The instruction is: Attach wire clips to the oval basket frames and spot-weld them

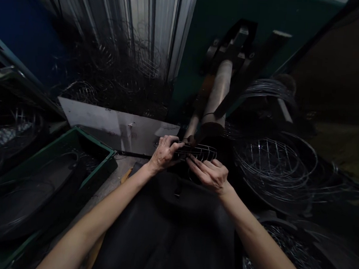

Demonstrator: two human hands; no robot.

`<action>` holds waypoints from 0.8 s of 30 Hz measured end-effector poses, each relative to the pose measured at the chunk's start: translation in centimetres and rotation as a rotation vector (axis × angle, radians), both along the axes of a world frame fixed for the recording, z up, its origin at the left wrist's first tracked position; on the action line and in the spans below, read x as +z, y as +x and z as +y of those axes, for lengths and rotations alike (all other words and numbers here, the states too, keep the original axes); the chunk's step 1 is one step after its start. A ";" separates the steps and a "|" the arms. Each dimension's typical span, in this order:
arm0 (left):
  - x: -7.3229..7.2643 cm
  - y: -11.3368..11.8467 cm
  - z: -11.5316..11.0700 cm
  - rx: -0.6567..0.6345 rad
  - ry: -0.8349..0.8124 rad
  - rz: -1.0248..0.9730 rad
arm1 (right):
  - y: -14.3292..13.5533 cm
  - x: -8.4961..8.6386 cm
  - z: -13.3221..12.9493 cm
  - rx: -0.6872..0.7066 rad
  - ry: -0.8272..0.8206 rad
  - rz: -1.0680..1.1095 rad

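Note:
A round wire rack [209, 152] is held between both hands, under the end of a thick metal cylinder [219, 92] of a green machine. My left hand [165, 153] grips its left side with bent fingers. My right hand [209, 172] has its fingers closed at the near edge of the rack, fingertips pointing at the middle. The rack's left part is hidden by my left hand. A thinner rod [193, 125] comes down to the rack between the hands.
Wire racks [270, 157] lie in a round container at the right. Small metal pieces [287, 257] fill a tub at the lower right. A green crate [103, 166] stands at the left, beside a white board [106, 123]. Tangled wire lies behind the board.

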State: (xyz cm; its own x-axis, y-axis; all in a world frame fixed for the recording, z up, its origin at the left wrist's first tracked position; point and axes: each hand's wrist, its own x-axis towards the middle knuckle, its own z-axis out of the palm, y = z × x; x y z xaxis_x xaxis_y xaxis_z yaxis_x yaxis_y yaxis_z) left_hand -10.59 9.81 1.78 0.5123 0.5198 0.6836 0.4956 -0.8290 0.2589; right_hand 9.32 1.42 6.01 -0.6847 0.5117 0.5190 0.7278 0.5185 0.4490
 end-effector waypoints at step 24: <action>-0.8 -0.2 0.1 -0.025 -0.088 0.004 | -0.3 -0.6 -0.3 -0.025 0.000 0.016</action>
